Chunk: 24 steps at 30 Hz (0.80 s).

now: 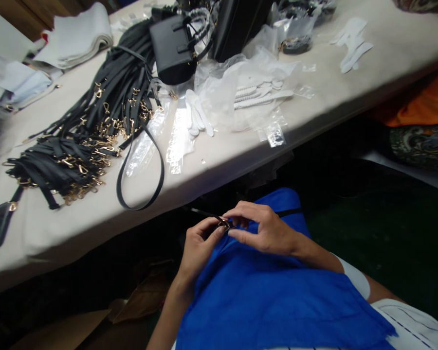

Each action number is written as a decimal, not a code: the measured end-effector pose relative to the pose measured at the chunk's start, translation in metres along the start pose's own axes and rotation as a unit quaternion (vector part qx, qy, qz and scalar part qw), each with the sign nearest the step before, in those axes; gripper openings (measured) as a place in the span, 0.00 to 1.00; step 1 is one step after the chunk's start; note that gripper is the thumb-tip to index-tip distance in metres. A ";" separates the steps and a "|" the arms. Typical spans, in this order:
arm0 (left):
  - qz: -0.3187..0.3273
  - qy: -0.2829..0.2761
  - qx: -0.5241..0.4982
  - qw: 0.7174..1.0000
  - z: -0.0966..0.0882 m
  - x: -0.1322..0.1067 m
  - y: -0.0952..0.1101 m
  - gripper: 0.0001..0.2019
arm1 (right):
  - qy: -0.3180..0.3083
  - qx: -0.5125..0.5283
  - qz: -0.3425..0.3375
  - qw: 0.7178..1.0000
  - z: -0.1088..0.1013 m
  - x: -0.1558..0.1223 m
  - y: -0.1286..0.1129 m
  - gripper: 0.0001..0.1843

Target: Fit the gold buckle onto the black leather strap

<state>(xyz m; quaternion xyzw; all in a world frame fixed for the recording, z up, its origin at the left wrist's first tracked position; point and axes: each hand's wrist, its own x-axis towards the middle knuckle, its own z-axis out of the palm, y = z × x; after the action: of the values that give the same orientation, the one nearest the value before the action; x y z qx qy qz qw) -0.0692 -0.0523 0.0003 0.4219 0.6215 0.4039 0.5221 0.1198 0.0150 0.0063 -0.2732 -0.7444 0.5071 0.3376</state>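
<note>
Below the table edge, over a blue cloth [263,296] on my lap, both my hands meet on a thin black strap [200,212] with a gold clasp [224,223]. My left hand [199,245] pinches the clasp end from the left. My right hand [264,228] grips the same clasp with its fingertips from the right. The strap runs out to both sides of my hands. On the table above lies a big pile of black straps with gold clasps [95,126].
The white table [241,155] carries a small black handbag [173,46], clear plastic bags [241,82], white flat pieces [352,43], a loop of strap [140,180] over the front edge and a stack of white material [76,39]. Orange cloth [423,102] is at right.
</note>
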 end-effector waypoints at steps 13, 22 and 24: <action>0.003 0.003 0.043 0.999 0.024 0.003 0.003 0.13 | 0.066 0.333 0.305 0.890 0.008 -0.012 0.030 0.22; -0.030 0.023 0.011 0.999 0.019 0.007 -0.006 0.15 | 0.107 0.379 0.297 0.870 0.020 -0.017 0.030 0.20; -0.021 0.035 0.026 0.999 0.019 0.007 -0.007 0.14 | 0.107 0.357 0.280 0.884 0.021 -0.016 0.028 0.19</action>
<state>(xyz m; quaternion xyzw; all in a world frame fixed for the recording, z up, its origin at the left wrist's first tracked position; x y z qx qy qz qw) -0.0521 -0.0465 -0.0107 0.4081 0.6583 0.3912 0.4971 0.1152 0.0007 -0.0293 -0.3837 -0.3645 0.7801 0.3337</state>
